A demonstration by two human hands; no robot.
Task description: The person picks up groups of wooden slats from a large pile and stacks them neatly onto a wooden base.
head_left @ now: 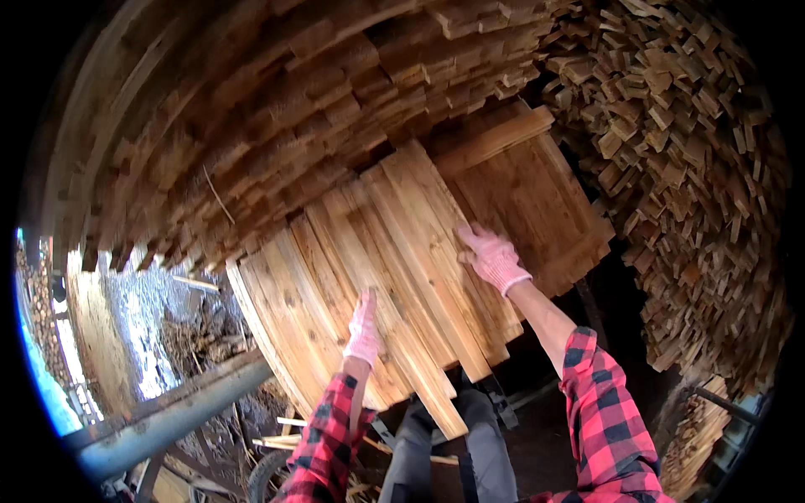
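Observation:
Several pale wooden boards [394, 226] lie side by side in a slanted row in front of me, their near ends uneven. My left hand [363, 331], in a pink knit glove, stands on edge on the boards with its fingers stretched out together. At the row's right edge, my right hand [493, 257], gloved alike, touches the outermost board with fingers and thumb apart. One narrow board [432, 398] juts out toward my legs. Right of the row is a darker wooden panel [511, 197] with a raised strip along its far end.
A tall stack of boards [319, 92] rises close beyond the row. On the right stands a high pile of short wood pieces [671, 151]. A thick metal pipe [168, 419] crosses at lower left, near loose sticks [281, 438] and a wheel [267, 476].

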